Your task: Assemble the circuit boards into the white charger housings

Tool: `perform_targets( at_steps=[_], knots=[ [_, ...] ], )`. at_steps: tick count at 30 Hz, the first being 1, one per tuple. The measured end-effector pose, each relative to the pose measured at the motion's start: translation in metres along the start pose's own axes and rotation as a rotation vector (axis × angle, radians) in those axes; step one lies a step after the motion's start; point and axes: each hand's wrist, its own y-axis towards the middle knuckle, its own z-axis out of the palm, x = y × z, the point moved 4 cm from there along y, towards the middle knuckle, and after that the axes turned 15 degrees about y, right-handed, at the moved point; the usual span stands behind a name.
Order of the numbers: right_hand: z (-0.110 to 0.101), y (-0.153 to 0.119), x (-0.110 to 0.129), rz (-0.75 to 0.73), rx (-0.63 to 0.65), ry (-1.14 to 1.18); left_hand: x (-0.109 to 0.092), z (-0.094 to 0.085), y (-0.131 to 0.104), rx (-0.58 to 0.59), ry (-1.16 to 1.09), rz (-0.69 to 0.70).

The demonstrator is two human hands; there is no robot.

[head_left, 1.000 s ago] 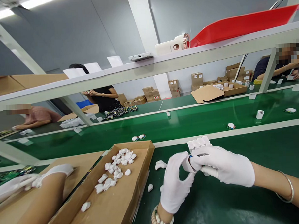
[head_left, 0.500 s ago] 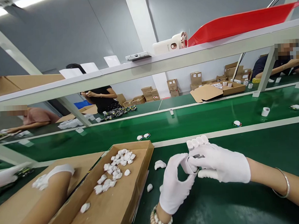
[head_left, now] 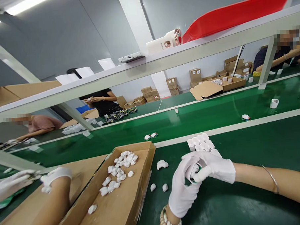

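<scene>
White-gloved, my left hand (head_left: 184, 187) is wrapped round a small white housing (head_left: 194, 172) whose open end shows something dark and green inside. My right hand (head_left: 214, 167), also gloved, closes on the same housing from the right, its thumb at the opening. Just beyond the hands stands a cluster of white housings (head_left: 201, 140) in rows on the green table (head_left: 238, 201). Left of my left hand lie a few loose white pieces (head_left: 162, 164).
A cardboard tray (head_left: 140, 182) with several white pieces stands to the left. Beside it, a co-worker's gloved arm (head_left: 54, 199) reaches in. Small parts (head_left: 151, 136) lie on the green belt (head_left: 130, 126). A shelf beam (head_left: 162, 60) crosses above.
Both hands have drawn back slightly from the cluster, uncovering more of its housings. The held housing has been turned, so its open end shows. The view has shifted slightly.
</scene>
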Motion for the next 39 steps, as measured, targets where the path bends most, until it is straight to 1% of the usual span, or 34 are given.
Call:
perform_targets(
  at_steps=[2, 4, 6, 8, 10, 11, 13, 14, 16, 18, 19, 22, 25, 27, 29, 31, 34, 36, 38, 39],
  knots=[
    [0.003, 0.000, -0.004, -0.034, -0.009, -0.023, 0.001, 0.002, -0.002, 0.023, -0.049, -0.046],
    [0.005, 0.000, -0.009, -0.022, -0.013, -0.044, 0.003, 0.004, -0.005, 0.042, -0.096, -0.107],
    [0.004, 0.001, -0.008, -0.028, 0.008, -0.091, 0.004, 0.004, -0.007, 0.044, -0.136, -0.162],
    [0.000, 0.000, 0.001, -0.079, 0.035, -0.230, 0.005, 0.002, -0.008, 0.047, -0.185, -0.209],
    [-0.007, -0.003, 0.014, -0.128, 0.007, -0.429, 0.007, -0.001, -0.009, 0.079, -0.199, -0.256],
    [-0.011, -0.004, 0.020, -0.123, -0.019, -0.509, 0.007, -0.002, -0.009, 0.089, -0.170, -0.272],
    [-0.018, -0.007, 0.030, -0.100, -0.049, -0.608, 0.008, -0.006, -0.008, 0.098, -0.079, -0.257],
    [-0.020, -0.008, 0.033, -0.104, -0.037, -0.637, 0.008, -0.006, -0.008, 0.105, -0.051, -0.236],
    [-0.020, -0.009, 0.036, -0.155, 0.004, -0.695, 0.006, -0.006, -0.007, 0.133, -0.056, -0.179],
    [-0.019, -0.010, 0.036, -0.227, 0.036, -0.763, 0.004, -0.004, -0.006, 0.159, -0.062, -0.131],
    [-0.018, -0.010, 0.035, -0.243, 0.045, -0.792, 0.002, -0.003, -0.005, 0.153, -0.038, -0.110],
    [-0.013, -0.011, 0.031, -0.258, 0.053, -0.878, -0.002, -0.003, -0.005, 0.135, 0.087, -0.061],
    [-0.006, -0.011, 0.029, -0.244, 0.053, -0.981, -0.002, 0.000, -0.008, 0.191, 0.159, -0.061],
    [-0.004, -0.010, 0.027, -0.203, 0.025, -0.973, 0.001, 0.003, -0.013, 0.221, 0.185, -0.084],
    [-0.004, -0.009, 0.026, -0.158, -0.007, -0.904, 0.005, 0.007, -0.017, 0.235, 0.165, -0.103],
    [-0.004, -0.010, 0.029, -0.157, 0.015, -0.839, 0.007, 0.010, -0.021, 0.238, 0.065, -0.112],
    [0.000, -0.014, 0.034, -0.176, 0.102, -0.788, 0.005, 0.012, -0.022, 0.225, -0.155, -0.123],
    [0.001, -0.017, 0.037, -0.172, 0.108, -0.784, 0.003, 0.013, -0.021, 0.217, -0.259, -0.116],
    [0.002, -0.017, 0.036, -0.155, 0.074, -0.791, 0.000, 0.014, -0.021, 0.198, -0.264, -0.085],
    [0.003, -0.017, 0.034, -0.135, 0.055, -0.793, 0.000, 0.013, -0.021, 0.176, -0.202, -0.068]
  ],
)
